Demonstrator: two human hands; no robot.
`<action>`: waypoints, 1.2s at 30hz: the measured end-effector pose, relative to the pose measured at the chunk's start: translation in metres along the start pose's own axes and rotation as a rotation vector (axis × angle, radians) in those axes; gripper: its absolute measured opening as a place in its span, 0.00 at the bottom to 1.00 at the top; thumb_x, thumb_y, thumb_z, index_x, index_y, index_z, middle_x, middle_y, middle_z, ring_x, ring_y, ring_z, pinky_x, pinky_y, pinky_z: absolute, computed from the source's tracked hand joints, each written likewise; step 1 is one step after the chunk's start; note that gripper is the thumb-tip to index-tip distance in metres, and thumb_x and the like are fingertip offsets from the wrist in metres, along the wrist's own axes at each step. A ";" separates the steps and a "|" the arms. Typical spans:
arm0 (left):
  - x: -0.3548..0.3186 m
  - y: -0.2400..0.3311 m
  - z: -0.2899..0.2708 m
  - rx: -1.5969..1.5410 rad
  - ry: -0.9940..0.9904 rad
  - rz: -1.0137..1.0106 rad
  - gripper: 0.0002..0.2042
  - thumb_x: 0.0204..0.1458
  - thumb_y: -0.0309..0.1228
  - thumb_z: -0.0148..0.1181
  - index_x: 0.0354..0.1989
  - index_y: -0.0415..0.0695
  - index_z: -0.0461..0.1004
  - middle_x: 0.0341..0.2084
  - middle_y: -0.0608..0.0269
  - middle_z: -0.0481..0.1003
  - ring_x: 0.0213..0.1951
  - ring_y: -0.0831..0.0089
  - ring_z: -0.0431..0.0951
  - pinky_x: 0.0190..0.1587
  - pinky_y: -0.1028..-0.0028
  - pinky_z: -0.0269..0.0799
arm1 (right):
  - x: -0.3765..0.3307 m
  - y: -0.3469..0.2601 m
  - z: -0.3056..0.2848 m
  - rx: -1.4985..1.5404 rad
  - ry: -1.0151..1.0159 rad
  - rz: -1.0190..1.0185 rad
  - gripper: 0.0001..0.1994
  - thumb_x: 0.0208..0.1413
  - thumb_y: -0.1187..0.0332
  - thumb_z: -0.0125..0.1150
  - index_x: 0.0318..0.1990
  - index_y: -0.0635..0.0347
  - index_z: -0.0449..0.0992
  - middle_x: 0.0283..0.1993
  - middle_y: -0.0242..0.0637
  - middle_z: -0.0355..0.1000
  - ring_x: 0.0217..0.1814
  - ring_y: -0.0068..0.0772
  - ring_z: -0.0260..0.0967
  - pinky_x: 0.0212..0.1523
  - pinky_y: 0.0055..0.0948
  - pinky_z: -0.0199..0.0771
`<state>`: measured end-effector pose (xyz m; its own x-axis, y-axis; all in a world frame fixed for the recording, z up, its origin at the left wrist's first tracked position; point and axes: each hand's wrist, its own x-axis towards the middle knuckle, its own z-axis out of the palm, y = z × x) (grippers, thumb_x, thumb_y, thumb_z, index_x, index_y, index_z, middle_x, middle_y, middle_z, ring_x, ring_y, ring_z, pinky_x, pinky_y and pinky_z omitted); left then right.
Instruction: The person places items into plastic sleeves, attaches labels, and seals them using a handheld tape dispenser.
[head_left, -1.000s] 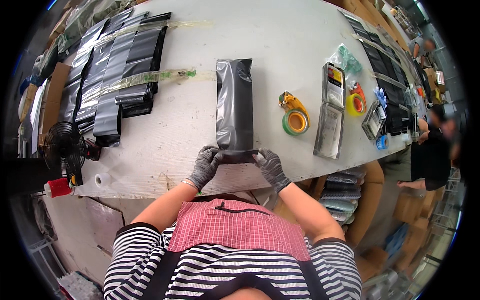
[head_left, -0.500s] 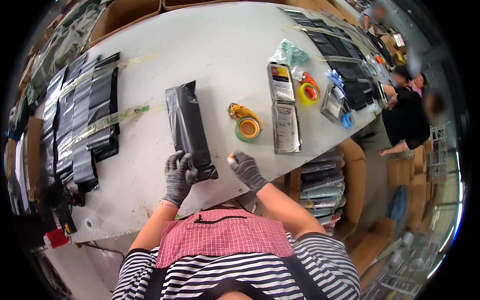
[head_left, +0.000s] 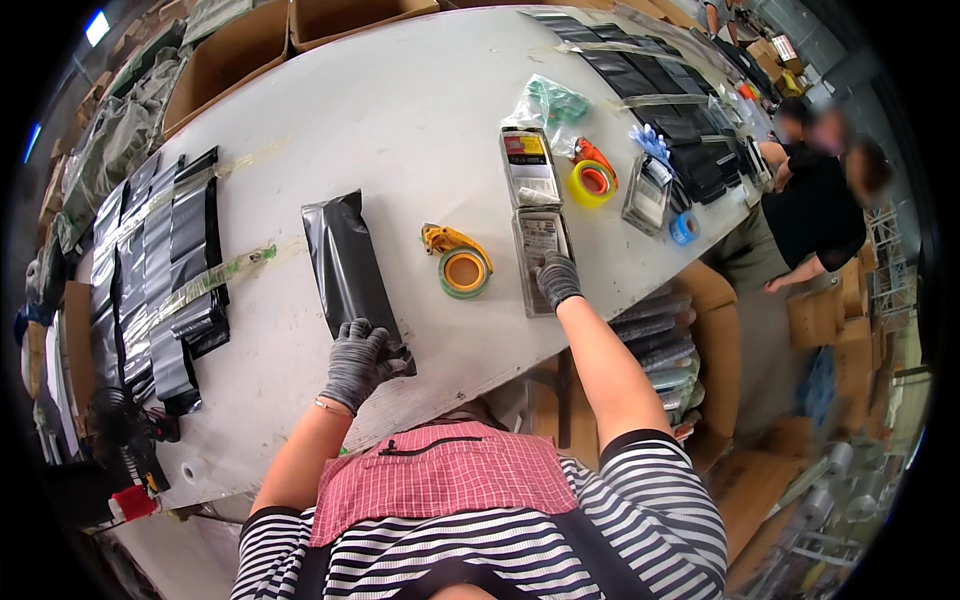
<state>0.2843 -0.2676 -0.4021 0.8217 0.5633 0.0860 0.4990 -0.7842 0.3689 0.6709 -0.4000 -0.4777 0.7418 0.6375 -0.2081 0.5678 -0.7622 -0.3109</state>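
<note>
A long black plastic mailer package (head_left: 350, 270) lies lengthwise on the white table in front of me. My left hand (head_left: 357, 362), in a grey knit glove, has its fingers curled over the near end of it. My right hand (head_left: 558, 280), gloved the same way, is at the near compartment of a narrow tray (head_left: 527, 262) of printed paper slips. Its fingers are bent down onto the slips; whether one is pinched is hidden. Between the package and the tray lies a yellow tape dispenser (head_left: 455, 240) with a tape roll (head_left: 464, 272).
Taped black packages (head_left: 145, 270) lie at the left, and more (head_left: 650, 90) at the far right. Past the tray are an orange dispenser with yellow tape (head_left: 592, 182), a clear bag (head_left: 550, 105) and blue tape (head_left: 685, 228). Cartons (head_left: 225, 65) line the far edge. Another person (head_left: 815, 215) stands right.
My right hand has moved right and away from me, from beside the package to the tray of slips. My left hand stays at the package's near end. The whole view has shifted slightly.
</note>
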 end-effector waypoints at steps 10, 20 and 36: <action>0.002 -0.035 0.051 -0.357 0.045 -0.093 0.06 0.50 0.29 0.61 0.36 0.46 0.77 0.35 0.56 0.73 0.39 0.59 0.74 0.43 0.62 0.73 | -0.041 0.000 -0.027 0.382 0.296 -0.160 0.11 0.55 0.62 0.62 0.37 0.61 0.80 0.34 0.49 0.77 0.37 0.48 0.75 0.40 0.42 0.73; -0.010 0.051 -0.054 -1.463 -0.211 -0.439 0.16 0.60 0.38 0.60 0.50 0.40 0.75 0.37 0.64 0.79 0.38 0.73 0.81 0.40 0.74 0.80 | -0.225 -0.169 -0.082 0.714 0.160 -0.700 0.07 0.56 0.72 0.62 0.40 0.64 0.76 0.35 0.44 0.74 0.32 0.41 0.72 0.37 0.34 0.74; -0.043 0.037 -0.106 -1.657 0.029 -0.524 0.19 0.57 0.42 0.63 0.49 0.39 0.75 0.35 0.63 0.79 0.36 0.72 0.82 0.39 0.72 0.81 | -0.259 -0.192 -0.103 1.232 -0.516 -0.156 0.10 0.56 0.63 0.63 0.38 0.60 0.78 0.30 0.28 0.74 0.28 0.16 0.67 0.31 0.18 0.67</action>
<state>0.2379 -0.2936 -0.2936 0.6642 0.6683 -0.3349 -0.1141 0.5334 0.8382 0.4069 -0.4304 -0.2692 0.3260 0.8849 -0.3327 -0.2578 -0.2554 -0.9318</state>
